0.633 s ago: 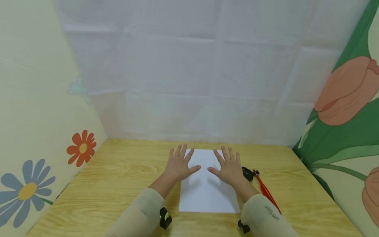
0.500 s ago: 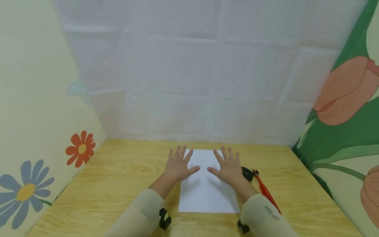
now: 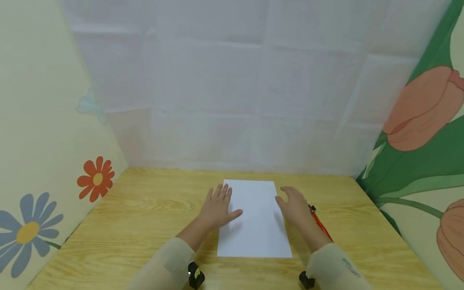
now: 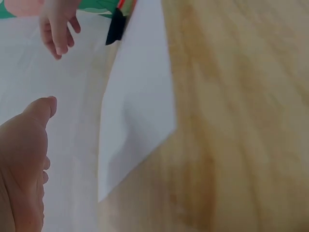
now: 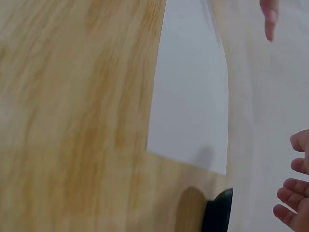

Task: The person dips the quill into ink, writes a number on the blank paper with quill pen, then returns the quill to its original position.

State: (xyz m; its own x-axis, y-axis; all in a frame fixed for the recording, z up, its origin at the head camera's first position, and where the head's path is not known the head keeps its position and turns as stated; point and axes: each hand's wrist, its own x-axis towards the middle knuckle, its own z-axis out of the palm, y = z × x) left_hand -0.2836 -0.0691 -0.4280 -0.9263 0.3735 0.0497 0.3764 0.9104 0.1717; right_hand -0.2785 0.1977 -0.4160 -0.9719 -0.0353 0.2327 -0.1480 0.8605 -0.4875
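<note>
A blank white sheet of paper (image 3: 253, 225) lies flat on the wooden table. My left hand (image 3: 217, 209) hovers over its left edge, fingers straight and thumb spread, holding nothing. Over the right edge is my right hand (image 3: 295, 207), raised, its fingers loosely bent with nothing between them. The left wrist view shows my left palm (image 4: 24, 159) apart from the paper. Beyond the right hand lies a thin red item (image 3: 320, 225) with a dark end, partly covered by the forearm. A dark rounded object (image 5: 218, 212) near the paper's corner shows in the right wrist view; its kind is unclear.
The wood-grain table (image 3: 156, 201) is backed by a white cloth (image 3: 210, 100). Flower-patterned panels stand at the left (image 3: 40, 121) and right (image 3: 417, 169). Small black devices sit at the left wrist (image 3: 196, 276) and right wrist (image 3: 306, 280).
My right hand has moved right, off the middle of the paper, and its spread fingers have bent and drawn together. My left hand has shifted slightly down, its fingers closer together.
</note>
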